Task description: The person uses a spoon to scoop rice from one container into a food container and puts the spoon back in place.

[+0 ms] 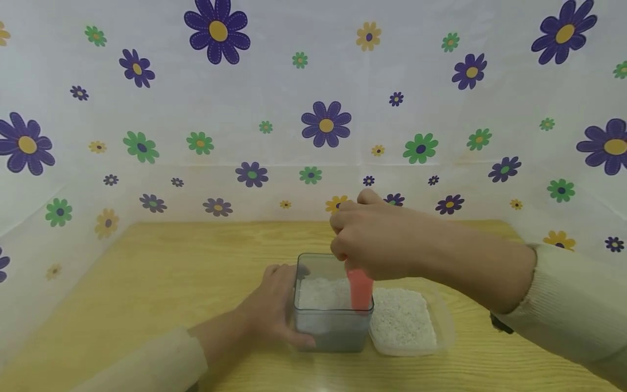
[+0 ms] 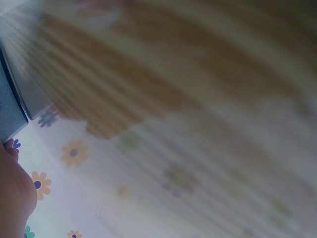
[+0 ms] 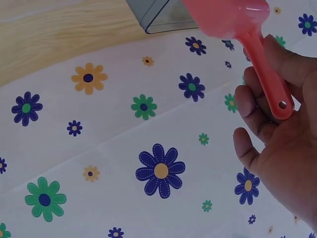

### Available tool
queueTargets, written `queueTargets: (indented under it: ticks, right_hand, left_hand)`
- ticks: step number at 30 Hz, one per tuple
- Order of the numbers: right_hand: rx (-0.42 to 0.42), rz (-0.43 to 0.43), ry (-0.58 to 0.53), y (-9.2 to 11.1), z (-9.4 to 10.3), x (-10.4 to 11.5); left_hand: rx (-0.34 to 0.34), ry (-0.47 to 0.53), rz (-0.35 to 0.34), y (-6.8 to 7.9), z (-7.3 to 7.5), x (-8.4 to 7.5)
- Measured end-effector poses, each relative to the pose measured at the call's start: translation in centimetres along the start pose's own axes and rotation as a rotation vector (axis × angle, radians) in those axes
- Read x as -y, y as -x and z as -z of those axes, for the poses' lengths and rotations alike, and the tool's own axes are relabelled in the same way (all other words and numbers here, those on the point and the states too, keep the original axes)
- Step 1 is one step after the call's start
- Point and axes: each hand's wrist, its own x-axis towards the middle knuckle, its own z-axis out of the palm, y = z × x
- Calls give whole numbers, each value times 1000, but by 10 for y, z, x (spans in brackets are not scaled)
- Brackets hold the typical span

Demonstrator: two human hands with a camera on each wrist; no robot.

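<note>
In my right hand [image 1: 377, 237] I hold a red plastic scoop [image 1: 360, 288] by its handle, over the right side of a grey see-through square container [image 1: 333, 332]. The right wrist view shows the scoop [image 3: 225, 17] with my thumb and fingers [image 3: 255, 96] around the handle, which ends in a small hole. White rice [image 1: 323, 294] lies inside the container. My left hand [image 1: 274, 305] grips the container's left side, thumb across the front. Only part of that hand [image 2: 15, 193] appears at the edge of the left wrist view, beside the container [image 2: 12, 109].
A shallow clear tub [image 1: 444, 321] of white rice [image 1: 404, 321] stands just right of the container. Both rest on a wood-grain table [image 1: 196, 261]. A white cloth with printed flowers [image 1: 274, 92] rises behind the table and along both sides.
</note>
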Motion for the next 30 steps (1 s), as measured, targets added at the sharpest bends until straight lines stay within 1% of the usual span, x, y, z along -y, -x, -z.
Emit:
queueTargets:
  ticks: [2,4,6,8,10,13,15,17,21,23,26,28,30]
  right_hand:
    - [89,-6,-19,-6,0,4]
    - [147,0,-42,-9,-6,7]
    - [184,-1,-75,-9,-17,10]
    - [180,5,-103,-7,-33,12]
    - [142,20,-106,-5,-50,12]
    - [49,51,-86,-1,-70,10]
    - [-15,71,-86,0,-78,8]
    - [-67,81,-110,1,-83,7]
    - [-134,78,-203,1,-90,8]
    - [-147,70,-273,0,-96,10]
    - [-189,52,-371,-2,-107,13]
    - [-245,46,-418,-2,-116,14]
    - [-342,45,-437,-3,-124,15]
  left_hand:
    - [0,17,8,1,-1,1]
    - [-2,24,10,2,-2,2]
    - [-1,25,9,2,-2,2]
    - [-1,13,1,2,-2,2]
    - [4,9,2,2,0,1]
    - [7,-5,-2,2,1,-1]
    - [12,-17,0,1,2,-1]
    - [12,-30,-3,1,2,-1]
    - [5,-48,-11,1,1,0]
    - [4,-47,-8,2,1,-1]
    - [8,-52,-6,3,0,-1]
    - [2,-58,-12,3,0,0]
    - [-7,-62,-22,3,0,0]
